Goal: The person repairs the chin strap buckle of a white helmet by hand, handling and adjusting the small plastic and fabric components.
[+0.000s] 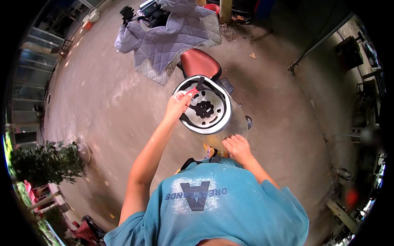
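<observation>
An upturned helmet (221,119) with a white rim, black padding and a clear visor (238,121) is in front of me, near a scooter's red seat (199,63). My left hand (179,105) is closed on a red buckle (193,92) on the black strap, over the helmet's left side. My right hand (236,147) has its fingers curled on the lower edge of the visor, below and right of the helmet's shell.
A grey quilted cover (166,45) hangs over the scooter's front. A potted plant (45,162) stands at left, buckets (88,22) at far upper left, a red basin (211,7) beside a post at the back. Poles and dark objects (349,51) line the right.
</observation>
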`<action>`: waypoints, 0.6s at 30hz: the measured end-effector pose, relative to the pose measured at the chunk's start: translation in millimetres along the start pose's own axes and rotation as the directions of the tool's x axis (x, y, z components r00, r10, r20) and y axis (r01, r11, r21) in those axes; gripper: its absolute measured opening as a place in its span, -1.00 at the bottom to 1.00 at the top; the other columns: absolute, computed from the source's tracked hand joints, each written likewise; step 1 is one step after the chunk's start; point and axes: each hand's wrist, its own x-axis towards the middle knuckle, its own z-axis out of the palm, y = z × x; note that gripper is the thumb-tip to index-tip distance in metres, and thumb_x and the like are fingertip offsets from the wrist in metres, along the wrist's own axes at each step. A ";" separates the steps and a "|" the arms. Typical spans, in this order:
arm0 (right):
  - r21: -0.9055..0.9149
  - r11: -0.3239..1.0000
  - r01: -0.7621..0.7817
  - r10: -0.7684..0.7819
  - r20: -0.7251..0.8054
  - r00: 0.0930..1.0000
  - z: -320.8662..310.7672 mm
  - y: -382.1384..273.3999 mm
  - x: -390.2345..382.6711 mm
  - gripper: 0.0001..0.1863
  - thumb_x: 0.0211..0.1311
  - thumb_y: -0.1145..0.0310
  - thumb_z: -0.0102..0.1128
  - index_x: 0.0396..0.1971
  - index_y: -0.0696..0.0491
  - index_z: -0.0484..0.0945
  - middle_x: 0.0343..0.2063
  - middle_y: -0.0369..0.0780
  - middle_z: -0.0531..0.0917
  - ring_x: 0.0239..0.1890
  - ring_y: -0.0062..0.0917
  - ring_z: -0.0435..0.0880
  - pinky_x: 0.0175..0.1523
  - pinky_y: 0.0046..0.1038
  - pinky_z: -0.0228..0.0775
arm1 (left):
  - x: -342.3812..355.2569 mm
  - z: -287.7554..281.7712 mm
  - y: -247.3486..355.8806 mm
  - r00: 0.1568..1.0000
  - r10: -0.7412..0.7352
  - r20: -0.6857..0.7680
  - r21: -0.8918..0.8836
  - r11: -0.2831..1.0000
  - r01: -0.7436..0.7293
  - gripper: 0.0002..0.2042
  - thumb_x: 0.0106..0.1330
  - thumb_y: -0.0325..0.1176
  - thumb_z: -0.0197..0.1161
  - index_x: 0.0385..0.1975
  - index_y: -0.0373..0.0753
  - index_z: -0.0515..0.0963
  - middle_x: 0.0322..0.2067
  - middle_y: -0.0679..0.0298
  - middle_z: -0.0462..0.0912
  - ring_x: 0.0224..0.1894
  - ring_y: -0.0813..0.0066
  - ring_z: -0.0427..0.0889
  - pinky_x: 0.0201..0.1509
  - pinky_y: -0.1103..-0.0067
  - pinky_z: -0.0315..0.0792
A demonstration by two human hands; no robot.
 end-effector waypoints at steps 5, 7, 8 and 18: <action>0.029 0.988 -0.149 0.149 -0.020 0.989 78.5 34.4 102.2 -0.77 -0.07 0.37 0.12 -0.33 0.05 0.56 -0.37 -0.29 0.59 -0.20 -0.46 0.58 -0.06 -0.39 0.38 | 143.6 -22.3 10.4 0.998 0.060 0.022 0.100 0.993 -0.062 -0.89 0.39 -0.31 0.20 -0.37 -0.14 0.48 -0.62 0.53 0.44 -0.68 0.85 0.22 -0.63 0.78 0.02; 0.004 0.979 -0.202 0.202 -0.008 0.979 111.4 47.7 132.6 -0.76 -0.06 0.38 0.11 -0.31 0.06 0.57 -0.35 -0.27 0.60 -0.18 -0.44 0.58 -0.05 -0.39 0.37 | 196.1 -21.4 25.4 0.993 0.063 0.102 0.087 0.994 -0.072 -0.89 0.39 -0.32 0.19 -0.35 -0.18 0.49 -0.60 0.51 0.47 -0.64 0.84 0.26 -0.58 0.78 0.07; -0.012 0.973 -0.229 0.229 0.007 0.973 126.1 52.1 146.6 -0.75 -0.05 0.38 0.11 -0.30 0.07 0.57 -0.34 -0.27 0.60 -0.17 -0.44 0.58 -0.04 -0.39 0.37 | 218.1 -21.3 31.7 0.989 0.061 0.132 0.097 0.992 -0.075 -0.89 0.39 -0.32 0.19 -0.35 -0.20 0.50 -0.58 0.50 0.50 -0.62 0.83 0.31 -0.55 0.78 0.12; -0.051 0.853 -0.520 0.500 0.369 0.784 226.8 45.1 178.1 -0.74 0.18 0.30 0.07 -0.17 0.02 0.62 -0.16 -0.19 0.66 -0.10 -0.32 0.61 0.08 -0.26 0.34 | 326.5 -53.3 32.8 0.869 -0.014 0.495 0.082 0.996 -0.031 -0.86 0.42 -0.32 0.14 -0.35 -0.22 0.50 -0.55 0.49 0.53 -0.56 0.80 0.36 -0.45 0.76 0.22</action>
